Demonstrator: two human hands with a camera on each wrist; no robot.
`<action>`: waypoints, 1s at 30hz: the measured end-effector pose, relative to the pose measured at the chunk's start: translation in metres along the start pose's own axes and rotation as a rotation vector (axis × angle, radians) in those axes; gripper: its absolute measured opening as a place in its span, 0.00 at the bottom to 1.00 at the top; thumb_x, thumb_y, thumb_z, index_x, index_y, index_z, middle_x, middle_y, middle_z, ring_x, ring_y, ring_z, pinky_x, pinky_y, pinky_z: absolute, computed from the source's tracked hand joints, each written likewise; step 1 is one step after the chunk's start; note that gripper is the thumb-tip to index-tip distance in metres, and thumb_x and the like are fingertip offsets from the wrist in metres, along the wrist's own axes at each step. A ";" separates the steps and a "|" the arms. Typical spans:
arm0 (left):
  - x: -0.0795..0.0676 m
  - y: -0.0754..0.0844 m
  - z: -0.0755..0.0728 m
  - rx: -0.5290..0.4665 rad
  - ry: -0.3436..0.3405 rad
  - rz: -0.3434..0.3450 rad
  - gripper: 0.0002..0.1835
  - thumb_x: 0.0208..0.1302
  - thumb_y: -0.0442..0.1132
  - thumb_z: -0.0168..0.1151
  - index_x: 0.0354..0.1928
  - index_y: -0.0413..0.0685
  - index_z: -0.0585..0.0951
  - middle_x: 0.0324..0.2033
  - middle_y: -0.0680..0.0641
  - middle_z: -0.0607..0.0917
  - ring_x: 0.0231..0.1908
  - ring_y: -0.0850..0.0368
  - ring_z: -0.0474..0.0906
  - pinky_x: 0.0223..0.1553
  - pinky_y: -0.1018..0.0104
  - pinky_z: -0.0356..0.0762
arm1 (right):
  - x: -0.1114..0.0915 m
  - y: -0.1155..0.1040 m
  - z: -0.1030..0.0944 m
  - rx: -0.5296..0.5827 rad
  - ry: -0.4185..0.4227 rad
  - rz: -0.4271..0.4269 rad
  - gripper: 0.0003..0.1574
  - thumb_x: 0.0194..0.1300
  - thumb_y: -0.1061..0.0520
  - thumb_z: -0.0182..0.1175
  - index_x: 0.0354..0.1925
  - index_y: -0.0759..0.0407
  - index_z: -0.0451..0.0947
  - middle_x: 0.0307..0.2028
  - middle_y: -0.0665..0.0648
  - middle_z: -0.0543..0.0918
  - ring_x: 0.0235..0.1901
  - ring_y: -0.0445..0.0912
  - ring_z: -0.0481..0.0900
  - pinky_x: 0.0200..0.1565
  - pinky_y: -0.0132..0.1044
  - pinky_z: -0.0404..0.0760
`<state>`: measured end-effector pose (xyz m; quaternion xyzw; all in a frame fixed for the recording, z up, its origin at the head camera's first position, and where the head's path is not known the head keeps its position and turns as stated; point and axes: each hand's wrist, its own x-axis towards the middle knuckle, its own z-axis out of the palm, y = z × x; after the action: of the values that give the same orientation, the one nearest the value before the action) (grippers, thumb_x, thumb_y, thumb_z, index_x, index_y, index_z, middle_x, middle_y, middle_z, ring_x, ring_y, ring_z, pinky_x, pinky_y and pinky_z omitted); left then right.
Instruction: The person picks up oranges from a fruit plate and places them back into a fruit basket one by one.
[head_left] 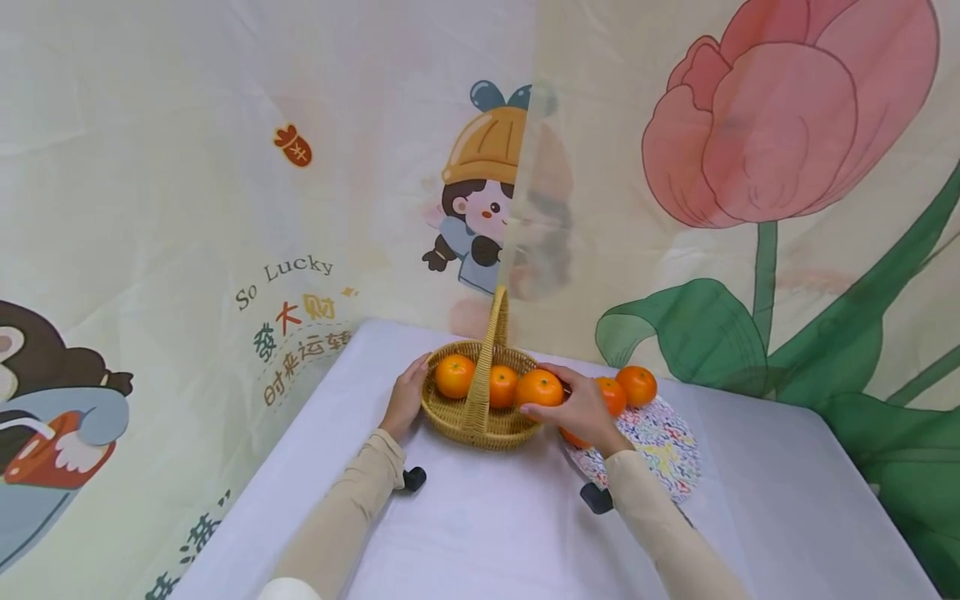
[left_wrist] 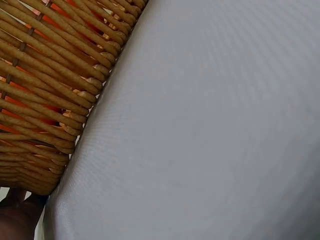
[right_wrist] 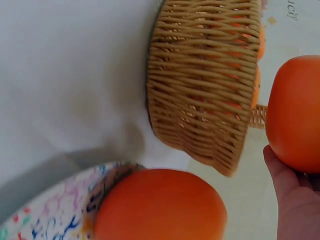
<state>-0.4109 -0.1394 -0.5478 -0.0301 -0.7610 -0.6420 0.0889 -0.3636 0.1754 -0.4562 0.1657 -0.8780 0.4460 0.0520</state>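
A wicker basket (head_left: 487,433) with a tall handle stands on the table and holds two oranges, one on the left (head_left: 454,377) and one behind the handle (head_left: 502,386). My left hand (head_left: 406,398) holds the basket's left side, fingers at the rim; in the left wrist view only a bit of that hand (left_wrist: 20,217) shows beside the woven wall. At the basket's right rim, my right hand (head_left: 581,408) grips another orange (head_left: 540,387) between thumb and fingers. The right wrist view shows this orange (right_wrist: 297,115) raised level with the rim.
Right of the basket lies a round plate (head_left: 667,450) with a colourful speckled pattern. Several oranges (head_left: 637,386) are on it, partly hidden behind my right hand and forearm. A white cloth covers the table (head_left: 487,525), and printed curtains (head_left: 375,167) hang behind it.
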 end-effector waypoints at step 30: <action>0.001 -0.002 0.001 -0.014 -0.008 -0.019 0.26 0.78 0.51 0.38 0.72 0.51 0.65 0.70 0.50 0.66 0.72 0.53 0.55 0.73 0.55 0.50 | 0.004 0.012 0.038 0.040 0.022 0.057 0.51 0.42 0.34 0.77 0.62 0.48 0.75 0.53 0.48 0.79 0.49 0.48 0.78 0.52 0.50 0.80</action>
<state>-0.4121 -0.1385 -0.5496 -0.0261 -0.7570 -0.6480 0.0798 -0.3692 0.1506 -0.4866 0.1367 -0.8726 0.4667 0.0456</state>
